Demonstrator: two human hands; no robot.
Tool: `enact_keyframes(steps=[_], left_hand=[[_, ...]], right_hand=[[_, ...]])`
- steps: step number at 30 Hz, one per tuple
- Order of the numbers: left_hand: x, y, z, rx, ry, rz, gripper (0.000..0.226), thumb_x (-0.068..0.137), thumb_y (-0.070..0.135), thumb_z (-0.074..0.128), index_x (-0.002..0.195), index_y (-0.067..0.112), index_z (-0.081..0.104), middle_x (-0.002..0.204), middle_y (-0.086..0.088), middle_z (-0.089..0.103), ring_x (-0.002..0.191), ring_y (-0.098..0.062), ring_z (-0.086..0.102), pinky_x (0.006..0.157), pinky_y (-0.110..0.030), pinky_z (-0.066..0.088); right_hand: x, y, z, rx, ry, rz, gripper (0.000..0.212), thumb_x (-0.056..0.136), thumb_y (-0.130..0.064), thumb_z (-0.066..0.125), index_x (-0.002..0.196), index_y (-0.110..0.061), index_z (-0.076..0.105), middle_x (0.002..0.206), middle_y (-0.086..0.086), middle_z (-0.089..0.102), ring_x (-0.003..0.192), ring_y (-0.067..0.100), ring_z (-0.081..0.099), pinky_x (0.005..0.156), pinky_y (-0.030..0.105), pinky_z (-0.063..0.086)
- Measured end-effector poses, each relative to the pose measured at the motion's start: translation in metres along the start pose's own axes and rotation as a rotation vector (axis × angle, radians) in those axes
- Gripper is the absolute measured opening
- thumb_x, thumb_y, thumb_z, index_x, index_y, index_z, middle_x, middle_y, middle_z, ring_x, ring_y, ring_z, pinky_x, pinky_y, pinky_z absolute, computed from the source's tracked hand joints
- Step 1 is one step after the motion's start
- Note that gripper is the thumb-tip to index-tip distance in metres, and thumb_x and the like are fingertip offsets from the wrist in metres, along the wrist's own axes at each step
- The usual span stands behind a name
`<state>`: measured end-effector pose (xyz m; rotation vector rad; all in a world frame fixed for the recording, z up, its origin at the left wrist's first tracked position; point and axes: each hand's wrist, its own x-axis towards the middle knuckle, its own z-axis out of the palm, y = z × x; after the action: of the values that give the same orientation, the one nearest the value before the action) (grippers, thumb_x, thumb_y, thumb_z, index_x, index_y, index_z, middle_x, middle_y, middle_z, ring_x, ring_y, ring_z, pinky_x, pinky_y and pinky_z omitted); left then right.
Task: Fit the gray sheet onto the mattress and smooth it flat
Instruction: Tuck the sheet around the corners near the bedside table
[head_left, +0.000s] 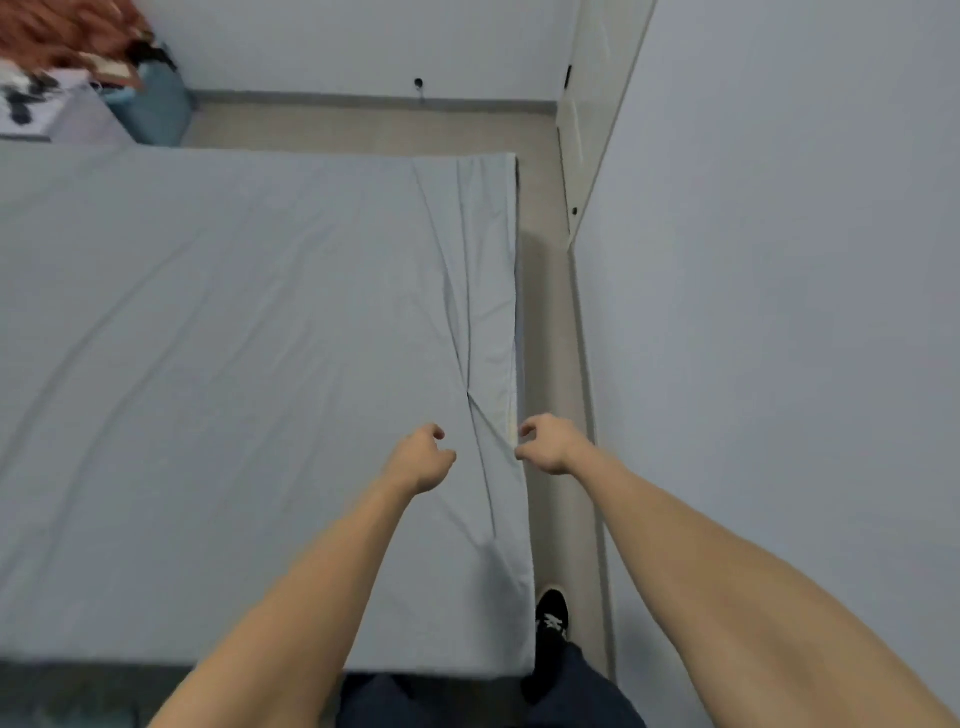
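Note:
The gray sheet lies over the mattress, with long creases running to a pinched fold near the right edge. A thin pale strip of mattress shows at that edge. My left hand hovers over the sheet just left of the fold, its fingers loosely curled and holding nothing. My right hand is at the sheet's right edge, thumb and forefinger curled with their tips apart, and no cloth is visibly caught between them.
A narrow strip of floor runs between the bed and the wall on the right, and my black shoe stands in it. A blue bin and orange cloth sit at the far left corner.

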<state>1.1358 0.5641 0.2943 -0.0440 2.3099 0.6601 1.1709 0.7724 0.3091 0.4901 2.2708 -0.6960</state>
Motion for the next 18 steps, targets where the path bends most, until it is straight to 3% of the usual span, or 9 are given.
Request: enact_keyframes(steps=[5, 11, 14, 18], left_hand=[[-0.011, 0.026, 0.02, -0.105, 0.034, -0.05, 0.05, 0.092, 0.03, 0.057, 0.139, 0.018, 0.045, 0.139, -0.009, 0.053, 0.123, -0.028, 0.054, 0.102, -0.04, 0.045], [0.01, 0.023, 0.019, -0.145, 0.087, -0.114, 0.047, 0.092, 0.031, 0.056, 0.136, 0.019, 0.048, 0.126, -0.006, 0.059, 0.111, -0.025, 0.058, 0.096, -0.038, 0.048], [0.033, 0.016, 0.022, -0.125, 0.084, -0.1, 0.044, 0.092, 0.03, 0.056, 0.134, 0.019, 0.049, 0.125, -0.006, 0.061, 0.111, -0.025, 0.058, 0.097, -0.039, 0.048], [0.07, 0.008, 0.044, -0.078, 0.015, -0.135, 0.042, 0.092, 0.031, 0.054, 0.132, 0.018, 0.051, 0.127, -0.006, 0.06, 0.113, -0.025, 0.057, 0.095, -0.037, 0.047]], right_hand=[[0.024, 0.004, -0.031, -0.131, -0.062, -0.076, 0.055, 0.085, -0.036, 0.064, 0.136, -0.017, 0.055, 0.138, 0.01, 0.057, 0.122, 0.03, 0.057, 0.101, 0.036, 0.047], [0.051, 0.008, -0.046, -0.205, -0.036, -0.105, 0.047, 0.085, -0.033, 0.057, 0.13, -0.017, 0.059, 0.133, 0.01, 0.059, 0.113, 0.03, 0.06, 0.096, 0.038, 0.051], [0.073, 0.013, -0.047, -0.235, 0.003, -0.113, 0.037, 0.088, -0.027, 0.052, 0.121, -0.012, 0.063, 0.127, 0.011, 0.062, 0.112, 0.031, 0.06, 0.095, 0.039, 0.051], [0.117, 0.02, -0.042, -0.272, -0.058, -0.084, 0.036, 0.092, -0.025, 0.048, 0.124, -0.013, 0.06, 0.124, 0.011, 0.062, 0.109, 0.031, 0.06, 0.091, 0.037, 0.052]])
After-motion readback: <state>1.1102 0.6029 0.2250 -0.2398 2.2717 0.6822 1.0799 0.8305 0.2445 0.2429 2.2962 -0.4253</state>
